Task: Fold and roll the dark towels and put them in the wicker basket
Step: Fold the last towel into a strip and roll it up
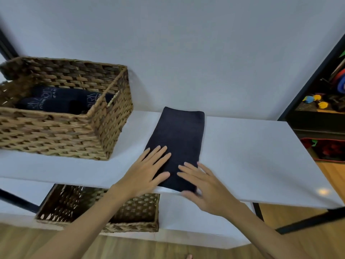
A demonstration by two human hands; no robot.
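Writing: the rolled dark towels (61, 101) in the wicker basket (56, 131) carried pale printed lettering. Only fragments showed, something like "RA" on the right roll; the rest was too blurred to read. No other labels were legible.

The folded dark towel (179, 139) lay flat on the white worktop (252, 156) as a long narrow strip. Its long axis ran near-to-far, tilted slightly so the far end sat a bit right of the near end. The far short edge was close to the wall (186, 43); the near short edge sat at the near edge of the worktop. It lay right of the wicker basket, apart from it, not touching.

Left hand (147, 174): palm down, fingers (158, 156) straight and spread, resting flat on the near-left part of the towel, partly on the worktop. Gripped nothing.

Right hand (205, 187): palm down, fingers (188, 171) straight and spread, tips on the near-right part of the towel, thumb at the near edge. Slightly motion-blurred. Gripped nothing.

The wicker basket sat far-left on the worktop and held at least two dark rolls lying side by side at the bottom.

A second woven basket (141, 212) sat on a lower shelf (186, 221) under the worktop, below the left forearm. Wood floor (332, 184) at right, plus a dark unit holding coloured items (317, 101).
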